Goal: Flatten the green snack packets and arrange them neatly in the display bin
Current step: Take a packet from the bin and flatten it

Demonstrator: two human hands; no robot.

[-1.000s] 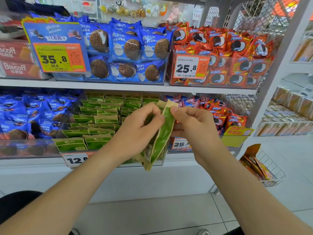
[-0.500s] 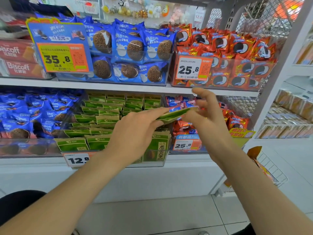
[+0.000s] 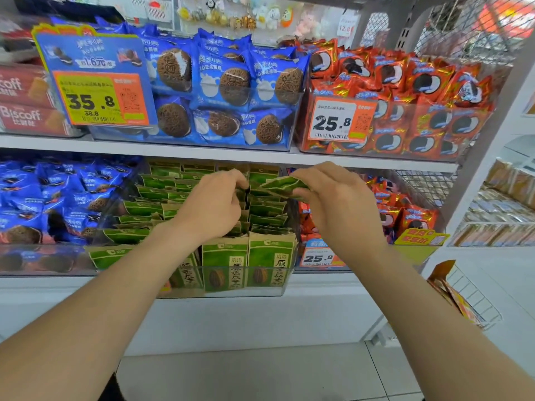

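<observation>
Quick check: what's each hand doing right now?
Left hand: fingers curled among packets in the bin; grip unclear.
Right hand: holds a green packet.

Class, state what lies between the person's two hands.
Head view: rows of green packets in the clear bin fill the gap between left hand and right hand.

You face a shop's snack aisle. White shelves (image 3: pixel 202 146) run across in tiers, lined with clear bins (image 3: pixel 185 293), each packed with many copies of one product: blue packets (image 3: pixel 225 82), red packets (image 3: pixel 419 82), green packets (image 3: pixel 225 264), Biscoff boxes (image 3: pixel 23 96). Printed price tags hang on the bin fronts, one reading 35.8 (image 3: pixel 98 99), another 25.8 (image 3: pixel 335 120). Small toys (image 3: pixel 246 15) hang behind the top tier. A wire basket (image 3: pixel 474 299) of orange packs sits at the right end, above a pale tiled floor (image 3: pixel 260 377).
</observation>
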